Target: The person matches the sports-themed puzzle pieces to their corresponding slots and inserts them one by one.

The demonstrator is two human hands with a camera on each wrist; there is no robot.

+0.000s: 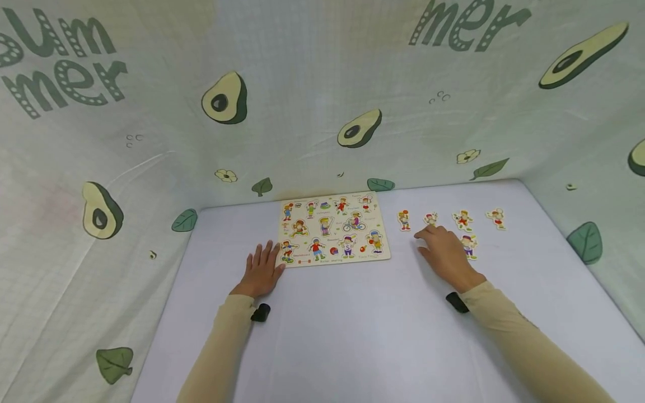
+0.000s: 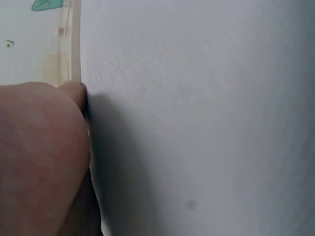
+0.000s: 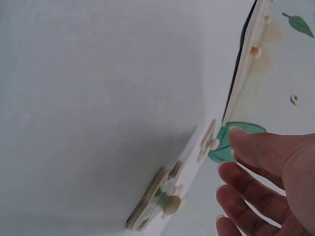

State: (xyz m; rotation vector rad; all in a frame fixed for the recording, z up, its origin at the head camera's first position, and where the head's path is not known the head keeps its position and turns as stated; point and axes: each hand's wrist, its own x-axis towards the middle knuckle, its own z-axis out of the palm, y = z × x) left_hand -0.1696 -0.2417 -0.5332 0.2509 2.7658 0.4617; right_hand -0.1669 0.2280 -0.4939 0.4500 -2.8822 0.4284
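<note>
A wooden puzzle board (image 1: 333, 229), printed with children playing sports, lies flat toward the back of the table. My left hand (image 1: 259, 272) rests at its lower left corner, fingers spread; in the left wrist view the thumb (image 2: 74, 93) is against the board's edge (image 2: 75, 44). Over the loose pieces to the right, my right hand (image 1: 445, 254) hovers with relaxed fingers and nothing in them. A player-shaped puzzle piece (image 1: 404, 220) lies left of its fingertips. Another piece (image 1: 430, 218) is just beyond them, partly hidden. A knobbed piece (image 3: 150, 199) shows in the right wrist view.
More loose pieces lie right of the hand: a footballer piece (image 1: 462, 220), a racket player (image 1: 497, 218) and a purple-clad figure (image 1: 469, 246). A pale curtain (image 1: 297, 84) printed with avocados and leaves hangs behind the white table (image 1: 353, 330) and along its sides.
</note>
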